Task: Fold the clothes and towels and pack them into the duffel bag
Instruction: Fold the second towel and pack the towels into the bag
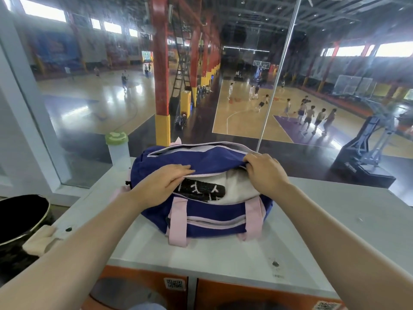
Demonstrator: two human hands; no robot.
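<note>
A navy duffel bag (214, 214) with pink handles and pale trim sits on the grey counter (335, 220). Its top flap (207, 161) is lifted, and the opening shows folded white cloth (237, 186) with a black patterned piece (201, 190) on top. My left hand (159, 184) lies over the left end of the opening, fingers curled at the zipper edge. My right hand (266, 173) pinches the flap's edge at the right end. What lies deeper inside the bag is hidden.
A clear bottle with a green lid (118, 151) stands behind the bag's left end. A black bin (22, 218) sits low at the left, with a cream cloth (41, 240) at the counter's left edge. A glass wall rises just behind the counter.
</note>
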